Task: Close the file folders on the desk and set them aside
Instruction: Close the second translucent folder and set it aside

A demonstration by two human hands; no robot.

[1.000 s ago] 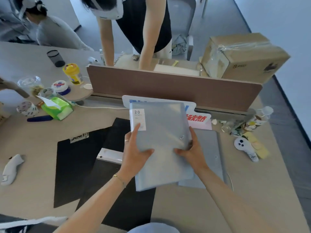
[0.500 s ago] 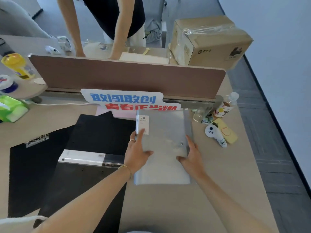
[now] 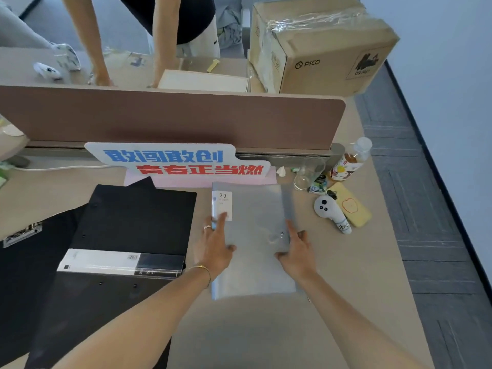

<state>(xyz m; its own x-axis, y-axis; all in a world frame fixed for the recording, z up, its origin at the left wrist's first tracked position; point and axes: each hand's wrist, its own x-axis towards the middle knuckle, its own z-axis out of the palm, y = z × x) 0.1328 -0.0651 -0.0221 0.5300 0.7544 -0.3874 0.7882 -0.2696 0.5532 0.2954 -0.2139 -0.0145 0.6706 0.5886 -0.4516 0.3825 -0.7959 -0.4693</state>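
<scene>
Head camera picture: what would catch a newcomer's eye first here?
Probably the two hands, left and right, pressing flat on a closed grey translucent folder at the desk's middle. Just behind it stands a white sign with bold blue and red characters against the brown divider. An open black folder sprawls to the left.

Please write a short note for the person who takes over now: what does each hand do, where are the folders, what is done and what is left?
Left hand: flat on the left edge of the grey folder, fingers near its white label; not gripping.
Right hand: flat on the folder's right edge, near the snap.
Grey folder: closed, lying flat on the desk, in front of the slogan sign, left of the white controller.
Black folder: open, spread flat to the left, partly over a black clipboard.
Done: grey folder closed and laid down.
Left: close the black folder and set it aside.
</scene>
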